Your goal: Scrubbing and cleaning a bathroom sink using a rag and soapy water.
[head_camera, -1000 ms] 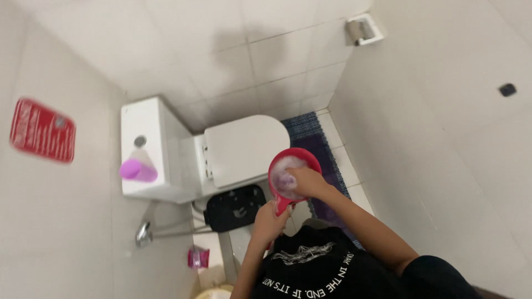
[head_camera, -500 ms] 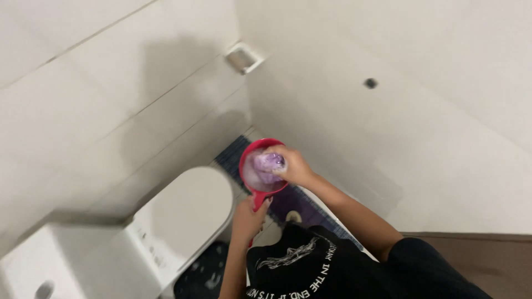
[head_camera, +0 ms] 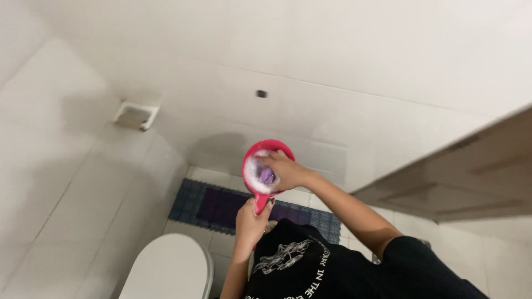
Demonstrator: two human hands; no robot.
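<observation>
Wall fixture: a small white recessed holder (head_camera: 136,115) is sitting in the tiled wall at the far left, well apart from both hands
Toilet: a closed white toilet lid (head_camera: 169,268) is showing at the lower left, cut off by the bottom edge
Floor mat: a blue and purple mat (head_camera: 221,206) is lying on the tiled floor beneath the dipper
Left hand: the left hand (head_camera: 252,218) is clenching around the red handle from below, holding the dipper up at chest height
Dipper: a red plastic dipper (head_camera: 267,171) is being held over the mat, tilted toward the camera, with white foam showing inside
Cloth: a purple cloth or sponge (head_camera: 267,176) is sitting in the foam inside the dipper
Right hand: the right hand (head_camera: 285,170) is reaching into the dipper, its fingers curling onto the purple cloth and grasping it
Door: a pale brown door panel (head_camera: 460,171) is filling the right side
Progress: judging by the foam, the cloth is already being soaped; no suds are showing on the wall, lid or floor, so any wiping appears not yet begun
Hard to make out: whether the purple item is a cloth or a sponge is unclear; the water level under the foam is hidden; most of the handle is covered by the left hand
</observation>
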